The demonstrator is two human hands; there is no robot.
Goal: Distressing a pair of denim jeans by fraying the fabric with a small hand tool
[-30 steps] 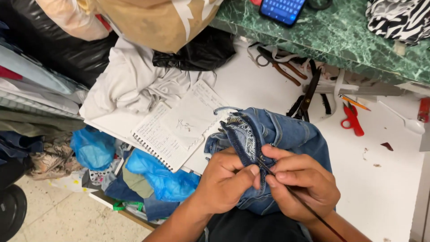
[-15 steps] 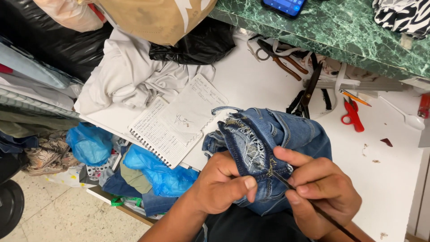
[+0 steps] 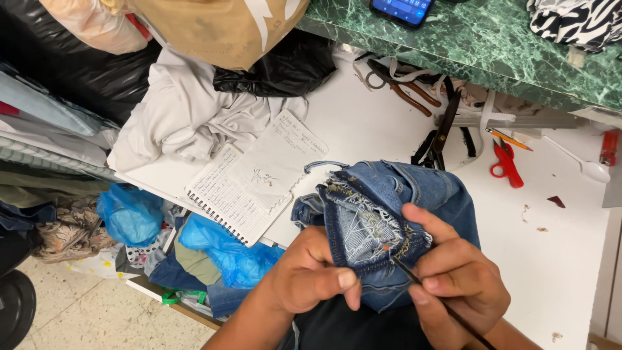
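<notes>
Denim, frayed and turned back on itself, sits pinched in the left hand (image 3: pixel 310 275): thumb and curled fingers are closed tight on the lower fold of the blue jeans (image 3: pixel 389 214), holding the worn patch taut over the knuckles. The right hand (image 3: pixel 457 285) is closed almost fully around a thin dark tool (image 3: pixel 440 303), gripped like a pencil between thumb and forefinger, its tip resting at the edge of the frayed area, where pale threads lie bare. Whether the tip is under a thread or only touching it is too small to tell.

The jeans lie bunched at the near edge of a white table (image 3: pixel 564 259), half on it and half over the person's lap.

Risks, as I judge them: the tip points towards the left thumb, just beside it, so a slip along the cloth could jab the skin. Too hard a pull could snap the loose white threads or widen the tear. If the left pinch slackens, the fold would go limp and the tip could catch the wrong layer.

Farther out lie an open spiral notebook (image 3: pixel 256 185), red scissors (image 3: pixel 505 165), dark pliers (image 3: pixel 440 133) and a heap of pale cloth (image 3: pixel 188 116). Blue plastic bags (image 3: pixel 220 249) sit below the table edge. A green marbled counter (image 3: pixel 492 45) runs along the back with a phone (image 3: pixel 405 10) on it.
</notes>
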